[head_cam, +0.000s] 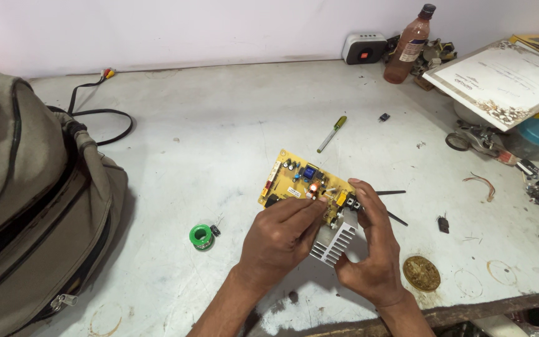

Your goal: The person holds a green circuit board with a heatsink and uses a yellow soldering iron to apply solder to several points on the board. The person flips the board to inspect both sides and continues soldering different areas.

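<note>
Now both hands are holding the yellow circuit board

Both hands are meeting over the white table [219, 137], near its front edge. The yellow circuit board [297, 178] is lying tilted between them, with its far end pointing away to the left and its near end covered by the fingers. The left hand [279, 240] is coming from below, and its fingers [310, 203] are pressed together and resting on the top face of the board, near an orange part. The right hand [372, 256] is gripping the near right corner: its thumb is lying along the edge, and the other fingers are curled under a white ribbed heat sink [335, 243] that is fixed to the board. A green solder spool [201, 236] is lying just to the left of the left hand. A green-capped pen [332, 133] is lying beyond the board, and an olive backpack [32, 206] is standing at the left edge.
</note>
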